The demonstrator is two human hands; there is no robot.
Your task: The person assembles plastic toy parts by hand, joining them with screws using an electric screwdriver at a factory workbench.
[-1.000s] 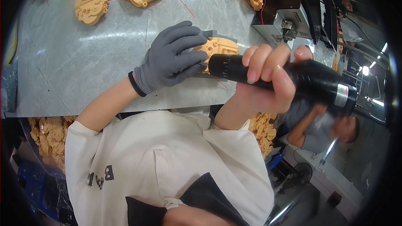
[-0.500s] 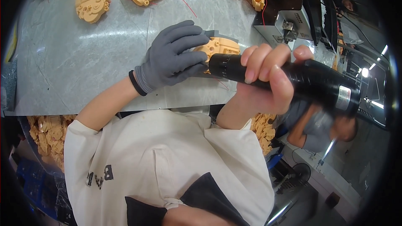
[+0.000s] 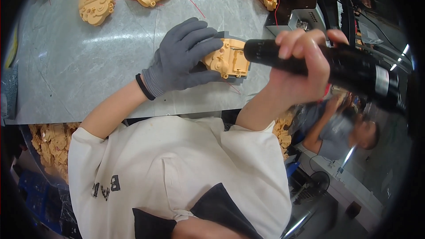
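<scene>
A tan plastic housing [image 3: 227,60] was seated, open side up, in a dark grey fixture [image 3: 235,80] on the grey bench [image 3: 110,64]. Its left edge was straddled by the gloved left hand [image 3: 185,57], with fingers above and thumb below; the part seemed to be steadied, though how firmly it was gripped could not be told. In the bare right hand [image 3: 305,62], a black electric screwdriver [image 3: 356,68] was gripped with the fingers wrapped around its barrel. Its nose was seen over the housing's upper right edge; the bit was hidden, and whether anything was touched by it could not be told.

The step in hand was judged to be screw driving on the seated housing. For the next move, the bit would need to be lined up squarely over a screw hole, with the left fingers kept clear and the housing held flat. Farther off, other tan housings [image 3: 95,1] with red wires [image 3: 189,1] were laid out.
</scene>
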